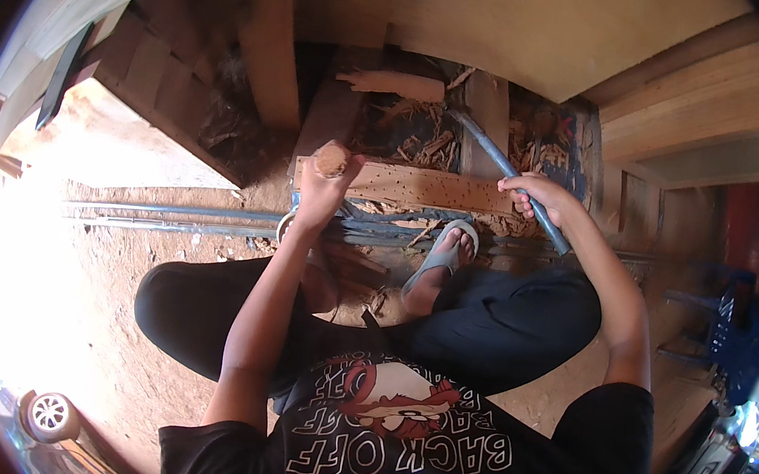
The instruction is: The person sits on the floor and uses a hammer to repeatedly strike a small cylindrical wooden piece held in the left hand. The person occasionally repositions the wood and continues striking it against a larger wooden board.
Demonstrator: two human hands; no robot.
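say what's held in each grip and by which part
Left grip: a wooden piece, seemingly near its visible round end. Right grip: a blue bar-like tool, partway along its length, both ends sticking out.

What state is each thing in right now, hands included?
Left hand: closed around a wood piece.
Wood piece: gripped, round end facing the camera.
Right hand: closed around a tool.
Tool: held slantwise, dark end away from the person.
Plank: lying crosswise, dotted with holes.
Offcut: lying flat, left end ragged.
Scraps: scattered.
Right sandal: worn.
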